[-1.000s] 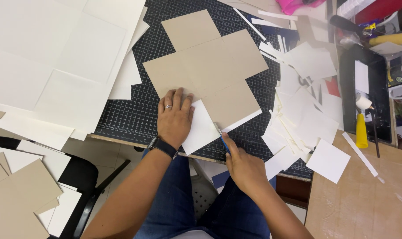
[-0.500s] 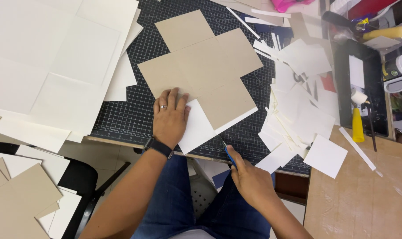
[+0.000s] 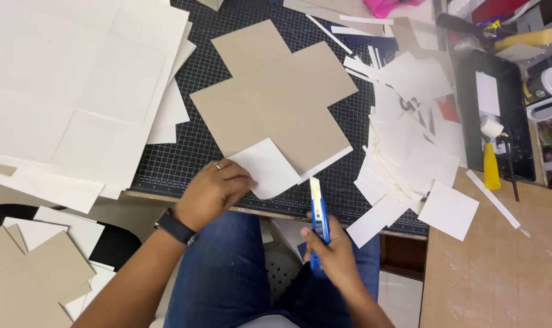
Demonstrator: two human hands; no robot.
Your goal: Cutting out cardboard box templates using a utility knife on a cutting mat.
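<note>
Item 1: my left hand point(image 3: 212, 193), lower centre-left of the frame, fingers loosely curled, fingertips pressing the edge of a white square paper sheet point(image 3: 265, 167); nothing is enclosed in the grip. A ring sits on 1 finger, a dark wristband point(image 3: 175, 226) on the wrist.

Item 2: my right hand point(image 3: 333, 255), lower centre, fingers wrapped tight around a blue-handled utility knife point(image 3: 318, 218). The knife points up-frame, its pale tip over the near edge of the mat, just right of the white sheet and not touching it.

Item 3: white square paper sheet, centre of the frame, lying tilted, partly tucked under the lower arm of a grey-brown cross-shaped cardboard cut-out point(image 3: 276, 100).

Item 4: dark green gridded cutting mat point(image 3: 191, 152), upper centre, carrying the cut-out and sheet.

Item 5: large cream paper sheets point(image 3: 69, 91), stacked at upper left, overlapping the mat's left edge.

Item 6: loose pile of white paper offcuts point(image 3: 409, 152), right of centre.

Item 7: black tray point(image 3: 500, 115), upper right, with a yellow-bodied bottle point(image 3: 491, 164) beside its lower edge.

Item 8: grey-brown cardboard pieces point(image 3: 27, 279), lower left.
</note>
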